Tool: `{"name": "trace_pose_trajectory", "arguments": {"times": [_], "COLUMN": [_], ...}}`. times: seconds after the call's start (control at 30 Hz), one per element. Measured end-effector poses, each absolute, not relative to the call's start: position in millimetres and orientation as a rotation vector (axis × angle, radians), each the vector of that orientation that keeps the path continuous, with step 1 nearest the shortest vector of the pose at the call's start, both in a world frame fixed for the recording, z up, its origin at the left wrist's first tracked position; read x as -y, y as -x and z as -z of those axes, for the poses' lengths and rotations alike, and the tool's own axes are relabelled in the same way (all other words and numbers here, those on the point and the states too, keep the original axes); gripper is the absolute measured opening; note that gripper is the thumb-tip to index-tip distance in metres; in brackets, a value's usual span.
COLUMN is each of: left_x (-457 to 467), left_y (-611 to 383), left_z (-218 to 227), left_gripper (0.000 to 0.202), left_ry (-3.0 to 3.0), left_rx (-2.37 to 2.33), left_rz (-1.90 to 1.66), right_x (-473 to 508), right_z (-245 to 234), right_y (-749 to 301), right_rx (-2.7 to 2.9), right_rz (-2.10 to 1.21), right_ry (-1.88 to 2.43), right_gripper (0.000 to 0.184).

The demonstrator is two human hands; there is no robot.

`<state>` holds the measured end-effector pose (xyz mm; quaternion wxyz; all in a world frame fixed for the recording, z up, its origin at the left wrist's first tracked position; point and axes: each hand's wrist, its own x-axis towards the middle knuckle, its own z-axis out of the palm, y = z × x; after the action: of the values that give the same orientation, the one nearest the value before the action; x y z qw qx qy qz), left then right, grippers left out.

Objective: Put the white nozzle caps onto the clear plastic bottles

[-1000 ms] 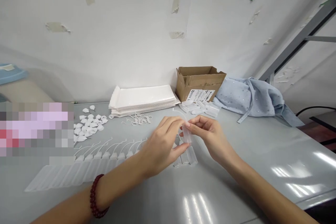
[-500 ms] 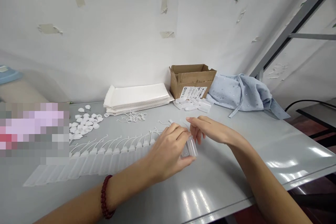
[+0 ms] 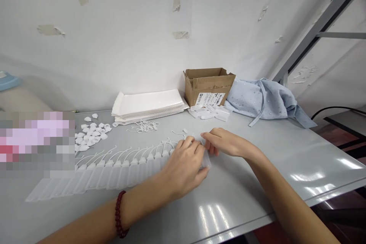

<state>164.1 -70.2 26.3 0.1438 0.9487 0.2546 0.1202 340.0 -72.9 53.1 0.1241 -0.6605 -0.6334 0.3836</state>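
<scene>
A long row of clear plastic tubes [image 3: 114,171] with white caps and thin tethers lies flat on the grey table [image 3: 243,194]. My left hand [image 3: 184,167], with a red bead bracelet at the wrist, rests curled over the right end of that row, its thumb against a clear tube [image 3: 206,160]. My right hand [image 3: 223,143] lies low on the table just right of it, fingers bent and touching the same tube's top. Both hands press the tube down against the end of the row.
A heap of loose white caps [image 3: 93,133] and a bundle of white loops [image 3: 145,126] lie behind the row. Further back are a stack of white bags [image 3: 148,105], a cardboard box [image 3: 208,84], loose clear tubes [image 3: 208,112] and a blue cloth [image 3: 265,99].
Both hands have come down from holding a tube in the air to the table, and the tube now lies at the right end of the row. The camera has shifted right.
</scene>
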Motion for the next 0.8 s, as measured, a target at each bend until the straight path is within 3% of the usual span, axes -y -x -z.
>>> {"name": "trace_pose_trajectory", "arguments": {"times": [0.5, 0.63, 0.8], "left_x": [70, 62, 19], "left_y": [-163, -157, -146], "left_z": [-13, -25, -57], "left_gripper": [0.023, 0.031, 0.02], "left_ry": [-2.987, -2.904, -2.831], "left_rx": [-0.652, -0.655, -0.9], "left_rz": [-0.512, -0.595, -0.808], "right_x": [74, 73, 64], "right_z": [-48, -47, -42], "right_y": [-336, -338, -346], "right_rx": [1.879, 1.887, 1.837], "right_rz": [-1.093, -1.087, -0.973], "right_ry": [1.89, 1.869, 1.917], "right_gripper": [0.047, 0.044, 0.044]}}
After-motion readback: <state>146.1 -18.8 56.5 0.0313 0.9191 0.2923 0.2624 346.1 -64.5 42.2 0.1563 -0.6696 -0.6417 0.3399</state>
